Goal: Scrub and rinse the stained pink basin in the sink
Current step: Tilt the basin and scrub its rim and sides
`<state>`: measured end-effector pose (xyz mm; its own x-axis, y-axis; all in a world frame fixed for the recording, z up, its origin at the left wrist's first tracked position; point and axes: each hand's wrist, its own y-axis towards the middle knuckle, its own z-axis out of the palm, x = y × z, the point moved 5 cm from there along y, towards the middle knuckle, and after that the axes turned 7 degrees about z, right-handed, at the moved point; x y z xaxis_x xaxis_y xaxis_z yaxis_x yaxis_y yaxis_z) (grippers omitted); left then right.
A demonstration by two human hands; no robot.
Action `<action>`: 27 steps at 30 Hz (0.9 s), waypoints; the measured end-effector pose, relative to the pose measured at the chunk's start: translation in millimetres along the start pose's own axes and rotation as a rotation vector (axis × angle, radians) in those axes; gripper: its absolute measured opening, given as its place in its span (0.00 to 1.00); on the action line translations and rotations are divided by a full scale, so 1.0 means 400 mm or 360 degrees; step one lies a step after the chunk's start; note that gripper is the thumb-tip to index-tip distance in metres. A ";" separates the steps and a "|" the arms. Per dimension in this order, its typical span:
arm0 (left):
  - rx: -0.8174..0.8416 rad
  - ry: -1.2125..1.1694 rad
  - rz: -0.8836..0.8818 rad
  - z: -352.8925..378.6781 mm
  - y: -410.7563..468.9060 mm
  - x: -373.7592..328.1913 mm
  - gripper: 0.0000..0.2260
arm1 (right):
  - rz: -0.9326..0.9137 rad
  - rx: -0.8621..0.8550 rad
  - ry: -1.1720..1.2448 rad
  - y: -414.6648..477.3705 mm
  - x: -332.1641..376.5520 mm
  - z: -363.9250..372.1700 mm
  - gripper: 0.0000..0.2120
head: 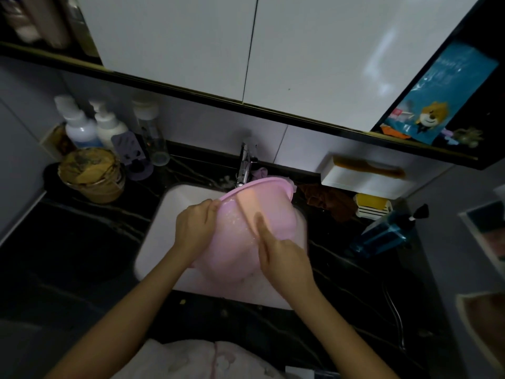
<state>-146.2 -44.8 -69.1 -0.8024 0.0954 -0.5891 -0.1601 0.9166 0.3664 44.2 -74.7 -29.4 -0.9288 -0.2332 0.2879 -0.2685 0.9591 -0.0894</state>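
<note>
**One camera, worn on my head**

A single wide-angle view looks forward and steeply down, close over the white rectangular sink [164,214]. The translucent pink plastic basin [273,214] sits mid-frame. My forearms enter from the bottom edge, and the glossy white cabinet doors [177,50] fill the top.

Left hand [195,228] grips, right hand [284,258] presses pink basin [273,214].

Dim rm; white cabinets [175,39]; black marble counter [68,255].
</note>
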 end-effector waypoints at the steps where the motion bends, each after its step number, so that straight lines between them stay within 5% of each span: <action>1: 0.0039 -0.0007 -0.0004 -0.002 0.001 0.006 0.26 | -0.0169 -0.0045 -0.0115 -0.025 0.006 0.012 0.28; 7: 0.0383 -0.0028 0.0055 0.009 0.007 -0.024 0.29 | -0.0227 -0.0061 -0.0098 -0.058 -0.119 -0.035 0.25; 10: 0.0790 0.0024 0.0070 0.023 0.000 -0.042 0.22 | 0.0023 0.0054 0.0070 -0.061 -0.187 -0.061 0.24; 16: 0.1385 -0.0150 0.0288 0.045 -0.098 -0.090 0.17 | 0.0501 -0.0226 0.0850 -0.075 -0.263 -0.112 0.21; 20: 0.1385 -0.0113 0.0742 -0.002 -0.132 -0.160 0.14 | 0.0512 -0.0283 0.1170 -0.084 -0.283 -0.150 0.22; 24: 0.1005 0.0083 0.1364 -0.085 -0.152 -0.197 0.19 | 0.0448 -0.0359 0.1279 -0.088 -0.297 -0.164 0.22; 27: 0.0971 0.0241 0.1615 -0.095 -0.184 -0.172 0.15 | 0.0480 -0.0296 0.1227 -0.092 -0.296 -0.143 0.25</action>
<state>-100.9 -133.6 -28.2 -0.4711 0.8736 -0.1222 0.8531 0.4865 0.1888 178.8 -73.3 -5.5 -0.5018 0.1465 0.8525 0.0715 0.9892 -0.1279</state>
